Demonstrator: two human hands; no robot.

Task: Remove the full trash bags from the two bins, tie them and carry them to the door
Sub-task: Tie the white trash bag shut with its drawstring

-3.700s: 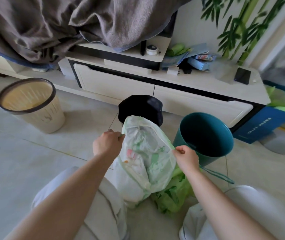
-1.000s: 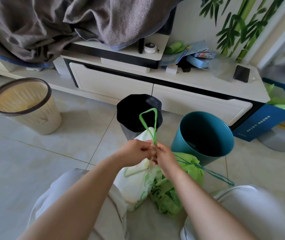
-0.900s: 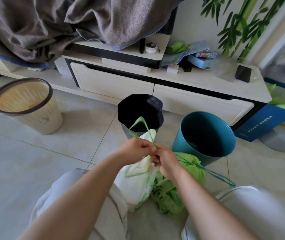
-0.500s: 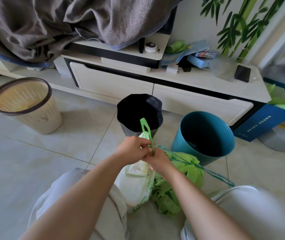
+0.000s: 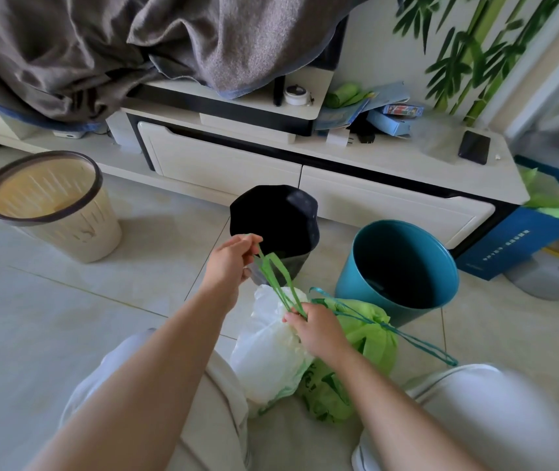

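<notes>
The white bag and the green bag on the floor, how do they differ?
The white bag is being worked on: the left hand pulls its green drawstring up while the right hand pinches its neck. The green bag lies untouched, its teal drawstring trailing loose. White sits left, green right, nearer the teal bin. Both are full and out of the bins.
</notes>
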